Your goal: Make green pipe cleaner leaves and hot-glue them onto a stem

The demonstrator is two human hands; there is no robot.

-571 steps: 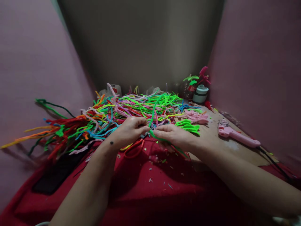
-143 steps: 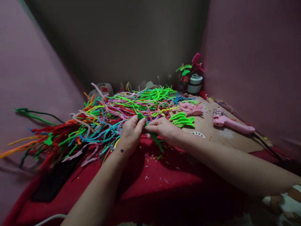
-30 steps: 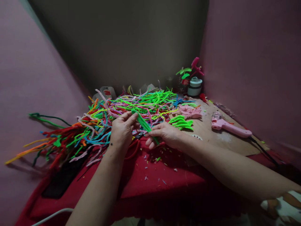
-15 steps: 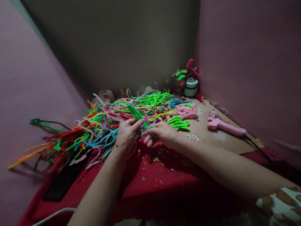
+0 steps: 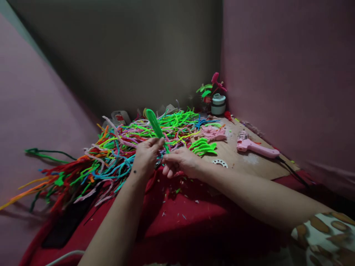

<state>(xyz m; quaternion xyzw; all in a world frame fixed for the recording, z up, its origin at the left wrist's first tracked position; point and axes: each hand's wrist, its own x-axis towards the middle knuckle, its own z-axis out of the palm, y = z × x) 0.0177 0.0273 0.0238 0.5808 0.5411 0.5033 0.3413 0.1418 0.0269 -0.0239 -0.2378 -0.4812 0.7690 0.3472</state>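
Observation:
A green pipe-cleaner leaf (image 5: 154, 124) stands tilted up and to the left between my hands. My left hand (image 5: 146, 156) pinches it near its lower part with thumb and fingers closed. My right hand (image 5: 181, 162) pinches its bottom end, fingers curled. Both hands hover over the near edge of a big heap of many-coloured pipe cleaners (image 5: 111, 155), above a red cloth (image 5: 180, 218) strewn with small cuttings.
Finished green leaves (image 5: 203, 146) and pink shapes (image 5: 212, 133) lie on a brown board (image 5: 249, 162). A pink glue gun (image 5: 256, 147) with its cord lies at the right. A small pot with a pipe-cleaner flower (image 5: 215, 96) stands in the far corner. Pink walls close both sides.
The green leaf has been raised from a low slant to a steeper, more upright tilt. Both hands stay pinched on it. The view has shifted right.

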